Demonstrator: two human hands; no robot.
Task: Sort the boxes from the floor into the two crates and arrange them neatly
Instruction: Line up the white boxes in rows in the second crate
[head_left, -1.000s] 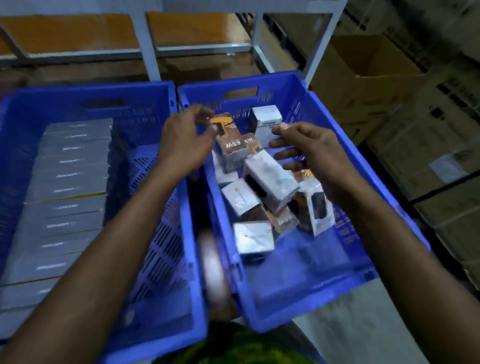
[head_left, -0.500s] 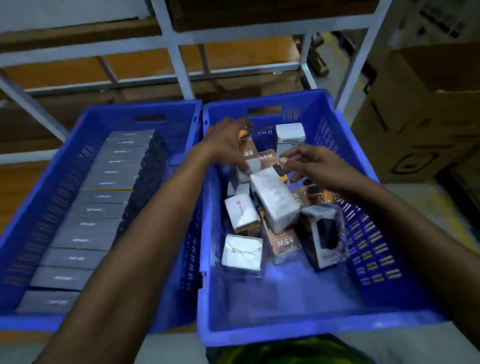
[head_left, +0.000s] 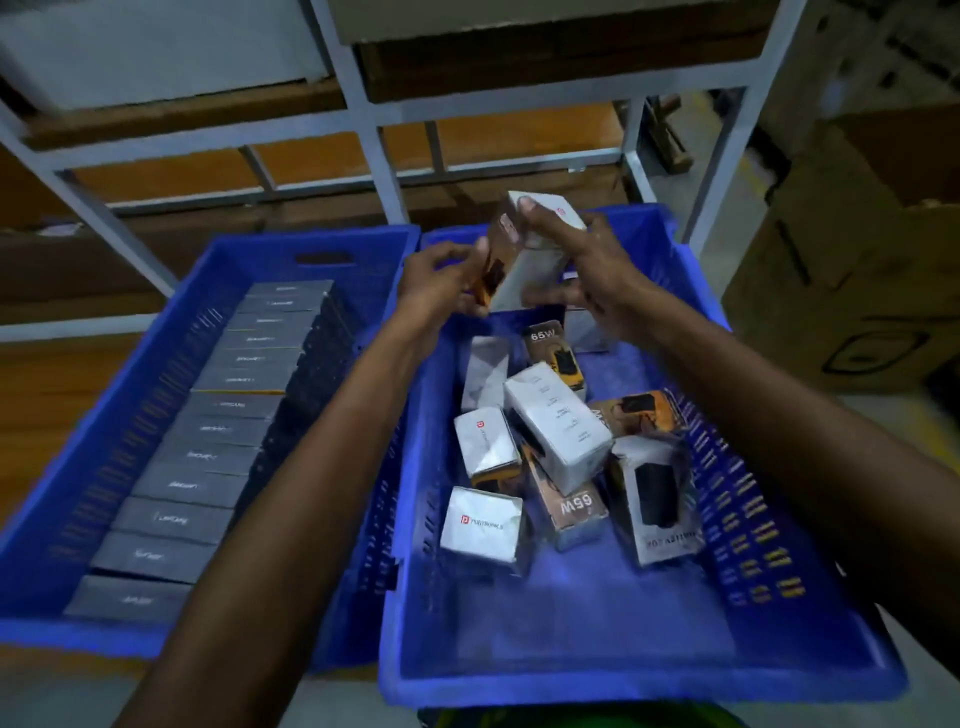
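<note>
Gripping right hand (head_left: 592, 270): we curl thumb and fingers round the white box (head_left: 530, 257), held up over the far end of the right crate (head_left: 623, 686).
Left hand (head_left: 441, 283): our fingers pinch that box's lower orange-and-black edge.
Right crate: loose boxes (head_left: 558, 426) lie jumbled, tilted against each other.
Left crate (head_left: 78, 636): grey flat boxes (head_left: 208, 457) stand in one tidy row along its left side.
Beyond: metal shelving (head_left: 363, 104), with cardboard cartons (head_left: 857, 260) on our right.

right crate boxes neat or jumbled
Jumbled: the small white and orange boxes in the right blue plastic crate lie tipped at mixed angles.
</note>
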